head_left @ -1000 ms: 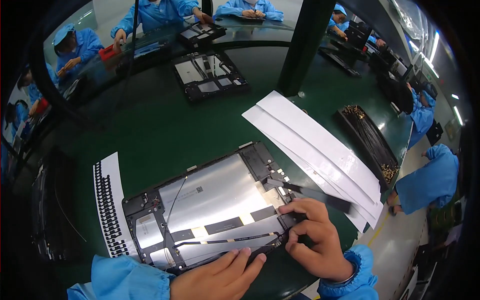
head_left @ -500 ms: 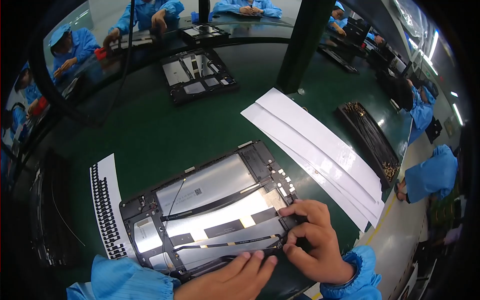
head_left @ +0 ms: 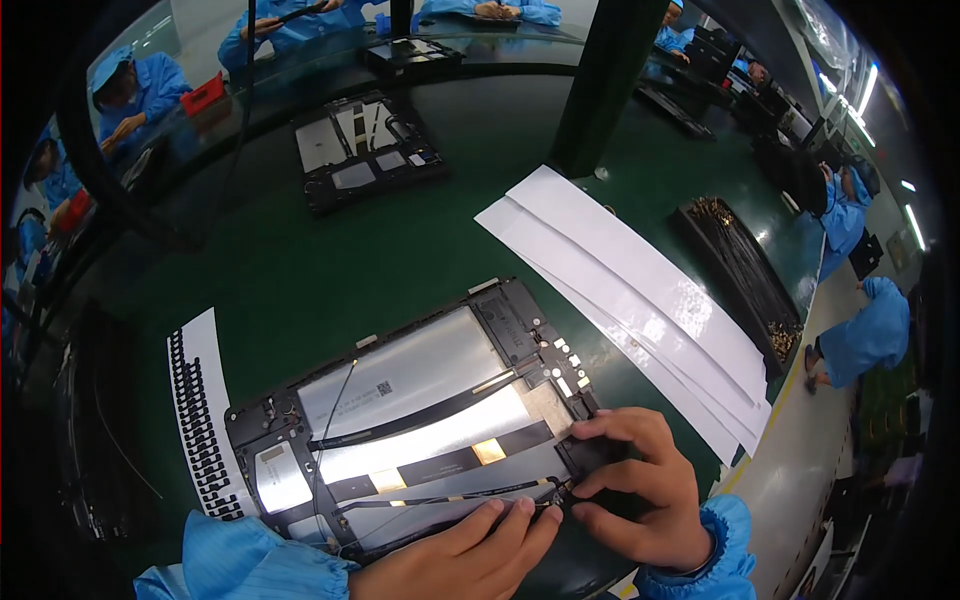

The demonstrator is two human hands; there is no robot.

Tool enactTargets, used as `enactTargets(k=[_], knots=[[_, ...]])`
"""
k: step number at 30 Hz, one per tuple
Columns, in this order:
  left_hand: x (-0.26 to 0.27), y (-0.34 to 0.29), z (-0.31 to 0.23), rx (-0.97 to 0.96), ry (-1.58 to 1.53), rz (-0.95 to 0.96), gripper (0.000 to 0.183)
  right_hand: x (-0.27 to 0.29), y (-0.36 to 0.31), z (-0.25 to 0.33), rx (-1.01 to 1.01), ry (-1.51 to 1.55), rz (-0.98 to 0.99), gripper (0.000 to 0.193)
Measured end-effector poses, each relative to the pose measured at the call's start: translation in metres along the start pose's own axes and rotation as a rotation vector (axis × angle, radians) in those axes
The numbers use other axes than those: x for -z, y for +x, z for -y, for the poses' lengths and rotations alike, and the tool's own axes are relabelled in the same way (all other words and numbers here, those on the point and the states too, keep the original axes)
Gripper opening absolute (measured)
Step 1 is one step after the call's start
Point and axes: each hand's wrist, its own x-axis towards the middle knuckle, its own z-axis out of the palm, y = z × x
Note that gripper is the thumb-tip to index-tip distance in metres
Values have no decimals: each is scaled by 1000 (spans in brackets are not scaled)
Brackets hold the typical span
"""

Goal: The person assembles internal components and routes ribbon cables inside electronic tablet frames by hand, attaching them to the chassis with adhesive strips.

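Along the tablet [head_left: 415, 425], extended left fingers [head_left: 508, 535], curled right fingers [head_left: 632, 429], couldn't tell if gripping; judged it stiff, fragile, best edge-held.

Lit under ceiling tubes [head_left: 868, 95] at upper right; glaring white on the metal panel [head_left: 410, 447], glossy on white sheets [head_left: 640, 285]; bowed and blackened toward the rim.

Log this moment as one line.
left hand: fingers over near edge of open device; right hand: fingertips at device's right end; device: on green table; white sheets: right of device
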Motion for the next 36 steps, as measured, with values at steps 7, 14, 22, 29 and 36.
enactTargets(k=[7,14,22,29,36], knots=[[0,0,0,8,-8,-27,39,-1,0,0,32,-87,19,13],[4,-1,0,-22,70,38,37,-1,4,1,153,-196,18,13],[16,-19,-11,107,-112,-54,26,-4,-3,-3,204,-97,-60,16],[8,-26,-11,93,-52,-114,24,-13,-1,-3,258,-209,-46,15],[11,-19,-13,108,-96,-126,27,-12,-4,-10,302,-127,-88,17]])
